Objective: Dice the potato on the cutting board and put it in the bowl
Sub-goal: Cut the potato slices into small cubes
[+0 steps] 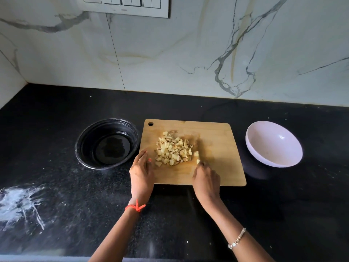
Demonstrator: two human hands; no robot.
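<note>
A pile of diced potato (173, 149) lies in the middle of the wooden cutting board (217, 167). My left hand (142, 172) stands on its edge at the pile's left side, fingers straight, touching the board. My right hand (206, 179) grips a knife (198, 151) whose blurred blade sits against the right side of the pile, with a couple of potato pieces on it. The handle is hidden in my fist. A white bowl (273, 146) stands to the right of the board with nothing in it.
A black round container (106, 143) holding a little liquid sits left of the board on the black counter (283, 205). A white powdery smear (20, 203) marks the counter at the left. The marble wall (170, 53) rises close behind.
</note>
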